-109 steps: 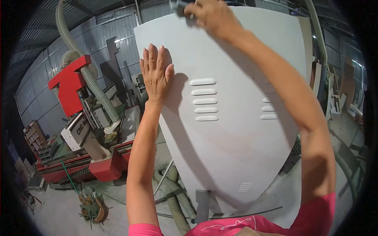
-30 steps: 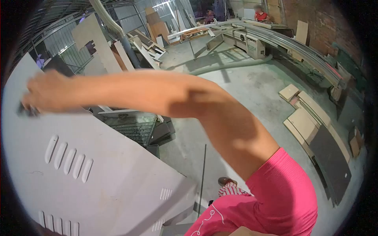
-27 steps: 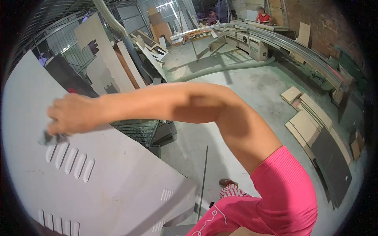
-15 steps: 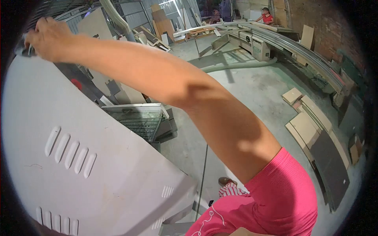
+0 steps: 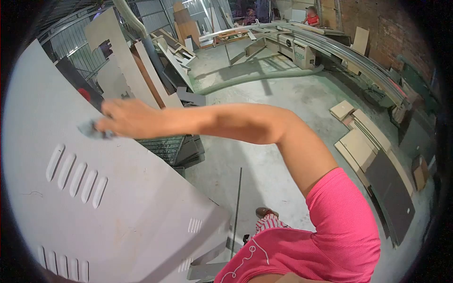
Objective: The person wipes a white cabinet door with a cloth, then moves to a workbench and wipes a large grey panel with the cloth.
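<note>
At the left of the frame, above the middle, the right hand (image 5: 127,118) is gripping a blurred grey object (image 5: 90,129), its fingers clamping around the near end of it. The grey object is showing against the upper part of a large white panel (image 5: 127,184), close to that panel's right edge; whether it is pressing on the surface, one cannot tell. Just below it, a row of five raised slots (image 5: 78,179) is standing out from the panel, and a second row (image 5: 74,270) is showing at the lower left. A dark, curving line (image 5: 33,193) is marking the panel near the left edge of the frame.

From the hand, the bare forearm is running across the middle of the frame to a pink sleeve (image 5: 347,212) at the lower right. A brown shoe (image 5: 266,212) is resting on the pale floor (image 5: 283,94) at the bottom centre, and a thin dark strip (image 5: 237,203) is lying just left of it. At the right, beige boards (image 5: 355,150) are lying beside a dark board (image 5: 394,188). A person in a red top (image 5: 312,20) is sitting or standing in the upper right, behind a long machine (image 5: 303,57).
</note>
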A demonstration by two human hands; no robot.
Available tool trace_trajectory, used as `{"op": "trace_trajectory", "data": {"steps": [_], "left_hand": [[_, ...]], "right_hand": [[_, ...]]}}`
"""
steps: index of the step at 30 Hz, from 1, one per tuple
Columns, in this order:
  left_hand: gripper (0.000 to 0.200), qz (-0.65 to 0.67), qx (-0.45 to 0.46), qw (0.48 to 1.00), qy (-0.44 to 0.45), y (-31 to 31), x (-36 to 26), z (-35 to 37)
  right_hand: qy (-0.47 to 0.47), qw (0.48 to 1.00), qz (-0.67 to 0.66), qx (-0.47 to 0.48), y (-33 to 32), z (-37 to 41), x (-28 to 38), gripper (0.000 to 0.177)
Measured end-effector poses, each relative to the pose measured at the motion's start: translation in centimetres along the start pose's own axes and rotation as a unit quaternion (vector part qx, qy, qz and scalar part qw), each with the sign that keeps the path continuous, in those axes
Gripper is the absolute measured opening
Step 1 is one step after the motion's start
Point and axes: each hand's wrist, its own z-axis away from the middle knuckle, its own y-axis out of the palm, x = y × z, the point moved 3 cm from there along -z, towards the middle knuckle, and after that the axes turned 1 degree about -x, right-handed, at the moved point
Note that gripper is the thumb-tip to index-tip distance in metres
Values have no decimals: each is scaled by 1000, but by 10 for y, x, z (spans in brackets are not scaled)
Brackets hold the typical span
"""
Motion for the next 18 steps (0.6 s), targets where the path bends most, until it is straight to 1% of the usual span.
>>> {"op": "trace_trajectory", "data": {"steps": [1, 2, 3, 4, 5, 6, 8, 12, 14, 16, 17, 18], "left_hand": [[44, 33, -17, 999, -24, -2, 0, 0], [44, 34, -17, 999, -25, 0, -1, 1], [44, 56, -33, 997, -45, 1, 0, 2], [43, 79, -49, 994, -66, 2, 0, 3], [43, 80, -49, 993, -66, 2, 0, 3], [43, 80, -46, 994, -65, 2, -1, 3], [44, 82, -40, 994, -62, 1, -1, 2], [45, 82, -28, 995, -55, -1, -3, 1], [46, 78, -22, 995, -51, -2, -3, 1], [46, 74, -15, 996, -48, -4, -3, 0], [46, 72, -11, 996, -46, -4, -3, 0], [47, 70, -7, 996, -45, -4, -3, 0]], "right_hand": [[-25, 999, 18, 21, 1, 20, 6, 26], [-49, 997, 36, 42, 0, 33, 11, 23], [-50, 997, 37, 42, -1, 40, 9, 23], [-67, 995, 25, 73, -2, 44, 10, 22], [-84, 991, 13, 103, -2, 46, 10, 21], [-83, 991, 13, 104, 0, 42, 8, 21], [-88, 995, 43, 14, -7, 12, 4, 19], [-43, 992, 55, -108, -10, -74, -8, 14], [-28, 981, 82, -173, -5, -120, -17, 18], [3, 977, 79, -198, -4, -164, -26, 22], [3, 977, 77, -198, -5, -183, -29, 22], [20, 975, 105, -196, -6, -200, -32, 22]]}}
